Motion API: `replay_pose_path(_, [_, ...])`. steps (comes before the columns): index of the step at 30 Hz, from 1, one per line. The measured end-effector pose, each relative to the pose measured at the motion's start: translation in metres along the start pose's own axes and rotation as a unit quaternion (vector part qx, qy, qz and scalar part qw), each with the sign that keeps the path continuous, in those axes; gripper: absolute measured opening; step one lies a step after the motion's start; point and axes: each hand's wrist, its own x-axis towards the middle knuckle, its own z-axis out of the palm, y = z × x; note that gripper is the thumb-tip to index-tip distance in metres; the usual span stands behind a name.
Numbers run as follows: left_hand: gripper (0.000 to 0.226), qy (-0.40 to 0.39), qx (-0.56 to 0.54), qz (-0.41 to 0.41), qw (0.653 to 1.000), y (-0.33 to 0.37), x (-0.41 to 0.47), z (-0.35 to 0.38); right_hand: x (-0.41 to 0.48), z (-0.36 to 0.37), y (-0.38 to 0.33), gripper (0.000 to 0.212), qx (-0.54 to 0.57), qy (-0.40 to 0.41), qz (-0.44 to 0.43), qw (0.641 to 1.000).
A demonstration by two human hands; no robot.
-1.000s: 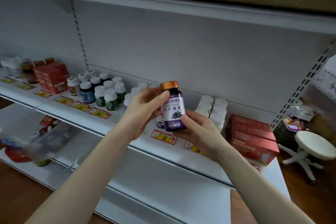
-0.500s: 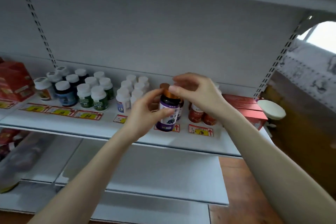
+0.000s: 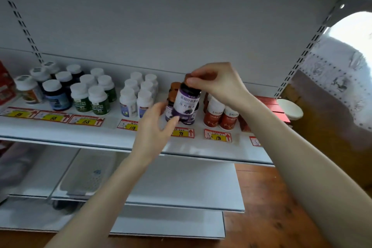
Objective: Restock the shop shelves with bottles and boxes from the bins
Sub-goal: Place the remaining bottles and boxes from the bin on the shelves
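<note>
Step in hand: putting one purple-label bottle (image 3: 187, 99) into its row on the shelf (image 3: 60, 133), above the "98" price tag (image 3: 182, 133). R hand (image 3: 216, 83) pinches the copper cap from above, fingers curled tight. L hand (image 3: 154, 127) has thumb & fingers curled on the bottle's lower body, steadying it. Bottle is a bit tilted, low over the front of the shelf, right in front of matching purple bottles (image 3: 173, 91). Can't tell if its base is down yet

Next move, I'd judge: stand it upright, base flat, label out, then release both hands w/o nudging neighbours

Room: slot is narrow, w/ blue-label white-cap bottles (image 3: 136, 100) just left & red-label bottles (image 3: 219, 116) just right. Lots of open height above, so hands can exit up & back. Front edge is near, so a bottle set too far fwd could tip off
</note>
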Motion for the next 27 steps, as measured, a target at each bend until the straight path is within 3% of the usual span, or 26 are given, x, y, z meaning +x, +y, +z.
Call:
replay_pose_path(4, [0.035,-0.048,0.158,0.030,0.986,-0.037,-0.029,0.012,0.023,-0.006,0.006,0.018,-0.021,0.036,0.013,0.999])
replay_pose_path(7, [0.037,-0.075,0.210,0.041,0.974,-0.056,-0.043,0.024,0.036,-0.004,0.015,0.017,-0.027,0.073,0.014,0.997])
replay_pose_path(9, [0.023,-0.076,0.240,0.052,0.966,-0.064,-0.047,0.029,0.044,-0.003,0.022,0.019,-0.032,0.096,0.013,0.995])
replay_pose_path(12, [0.008,-0.077,0.255,0.060,0.962,-0.072,-0.050,0.033,0.057,0.001,0.035,0.021,-0.053,0.118,0.006,0.992])
replay_pose_path(15, [0.023,-0.080,0.257,0.077,0.960,-0.077,-0.049,0.034,0.069,0.006,0.045,0.020,-0.067,0.127,0.004,0.990])
replay_pose_path(27, [0.020,-0.082,0.276,0.042,0.957,-0.079,-0.049,0.036,0.094,0.051,0.096,0.020,-0.069,0.048,0.121,0.989])
